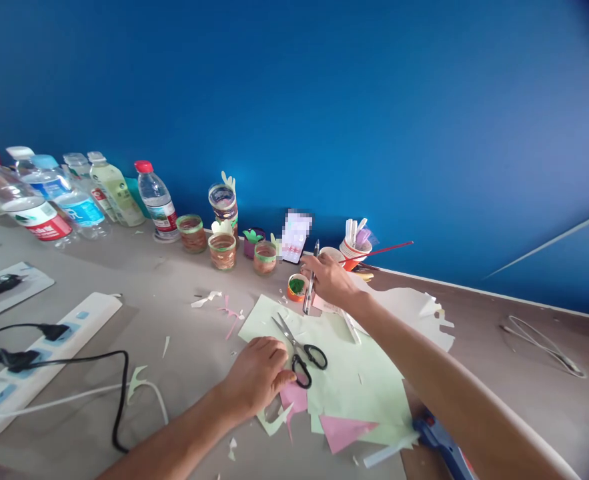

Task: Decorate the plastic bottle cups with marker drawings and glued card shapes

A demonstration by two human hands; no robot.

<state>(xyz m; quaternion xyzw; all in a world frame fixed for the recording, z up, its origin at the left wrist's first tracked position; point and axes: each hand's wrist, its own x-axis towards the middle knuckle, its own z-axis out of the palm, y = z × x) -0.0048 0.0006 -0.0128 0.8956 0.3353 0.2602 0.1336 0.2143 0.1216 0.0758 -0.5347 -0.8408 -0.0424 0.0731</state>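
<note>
My right hand (327, 277) reaches out over the far side of the table, its fingers closed around a pen (308, 300) held nearly upright. Just left of the pen stands a small orange-rimmed cup (297, 287) with green stuff in it. My left hand (259, 373) lies loosely curled at the edge of the pale green paper (359, 373), thumb apart from the fingers, seemingly holding nothing. Its thumb is beside the black handles of the scissors (299, 350) and over a pink paper piece (295, 398). A second pink piece (344, 432) lies nearer me.
Several plastic bottles (157, 200) and decorated jars (223, 251) line the blue wall. A phone (295, 237) leans there, beside paper cups (357, 252) holding tools and a red brush (389, 250). A power strip (69, 333) with cables lies left; a blue glue gun (441, 440) lies front right.
</note>
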